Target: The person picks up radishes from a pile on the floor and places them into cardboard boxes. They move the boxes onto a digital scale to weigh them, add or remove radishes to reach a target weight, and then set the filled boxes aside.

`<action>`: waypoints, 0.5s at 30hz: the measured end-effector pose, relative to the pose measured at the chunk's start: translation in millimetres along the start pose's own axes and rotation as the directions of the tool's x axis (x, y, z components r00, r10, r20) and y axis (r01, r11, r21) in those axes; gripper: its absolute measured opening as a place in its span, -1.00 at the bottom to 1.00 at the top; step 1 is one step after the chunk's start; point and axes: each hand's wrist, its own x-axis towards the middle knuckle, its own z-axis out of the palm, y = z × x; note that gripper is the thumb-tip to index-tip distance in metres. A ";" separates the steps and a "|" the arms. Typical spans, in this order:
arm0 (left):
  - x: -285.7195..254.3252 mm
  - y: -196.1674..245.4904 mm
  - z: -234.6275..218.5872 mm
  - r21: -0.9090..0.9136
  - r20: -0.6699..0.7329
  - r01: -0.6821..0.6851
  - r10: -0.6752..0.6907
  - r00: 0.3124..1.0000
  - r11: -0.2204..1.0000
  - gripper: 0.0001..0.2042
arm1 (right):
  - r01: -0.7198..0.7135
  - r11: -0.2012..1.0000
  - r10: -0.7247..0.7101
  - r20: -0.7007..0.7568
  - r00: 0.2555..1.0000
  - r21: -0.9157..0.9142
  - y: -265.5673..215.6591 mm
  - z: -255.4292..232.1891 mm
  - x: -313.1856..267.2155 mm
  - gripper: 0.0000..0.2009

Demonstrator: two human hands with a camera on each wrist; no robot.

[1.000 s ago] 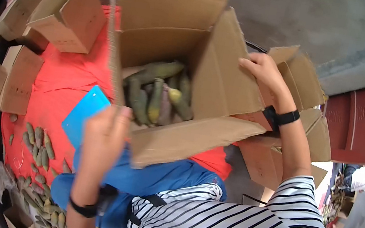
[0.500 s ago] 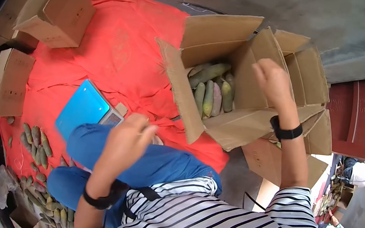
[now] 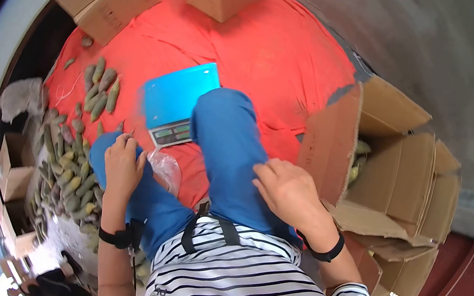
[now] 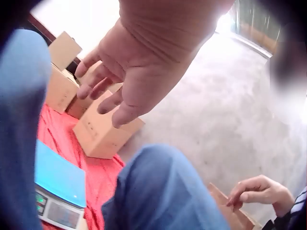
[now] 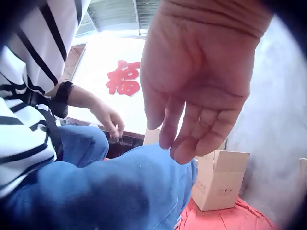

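Observation:
My left hand (image 3: 123, 162) hovers by my left knee, its fingers loosely bent around nothing. Above my other thigh is my right hand (image 3: 289, 194), also relaxed and holding nothing. In the left wrist view the fingers of the left hand (image 4: 139, 72) are spread apart. An open cardboard box (image 3: 328, 147) stands to the right of the right hand; a few long greenish vegetables (image 3: 360, 159) show inside, mostly hidden by its near wall. Between my knees and the red cloth's middle sits a digital scale (image 3: 180, 94) with a bare blue top.
A large heap of greenish vegetables (image 3: 71, 183) lies at the left, with a smaller group (image 3: 99, 90) on the red cloth (image 3: 260, 45). Cardboard boxes (image 3: 120, 3) line the far left edge. More open boxes (image 3: 438, 200) crowd the right. A clear plastic bag (image 3: 164, 170) lies between my legs.
The box of vegetables was held in front of me, then set down at the right and released. Both hands have since drawn back toward my legs, and the head view has turned left.

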 end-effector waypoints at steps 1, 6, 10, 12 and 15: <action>-7.2 -7.7 6.3 0.006 -0.005 0.034 -0.034 0.999 0.999 -0.79 | -0.005 1.000 0.005 -0.079 0.997 0.002 -2.8 -1.3 12.4 -0.83; -23.7 -21.1 29.4 0.246 0.008 -0.124 0.126 0.992 0.961 -0.74 | -0.072 0.992 0.090 -0.182 0.979 0.103 0.0 16.3 67.2 -0.75; -19.9 -23.4 30.7 0.183 0.022 -0.114 0.111 0.994 0.977 -0.73 | -0.090 0.987 0.117 -0.217 0.969 0.133 21.5 53.7 90.4 -0.81; -18.1 -19.0 24.2 0.163 0.011 -0.132 0.132 0.991 0.978 -0.74 | -0.176 0.975 0.197 -0.159 0.967 0.133 26.1 58.9 92.5 -0.88; 0.8 4.5 -3.9 -0.190 0.157 0.010 0.020 0.987 0.982 -0.72 | -0.181 0.964 0.206 -0.115 0.972 0.194 27.6 54.4 90.1 -0.89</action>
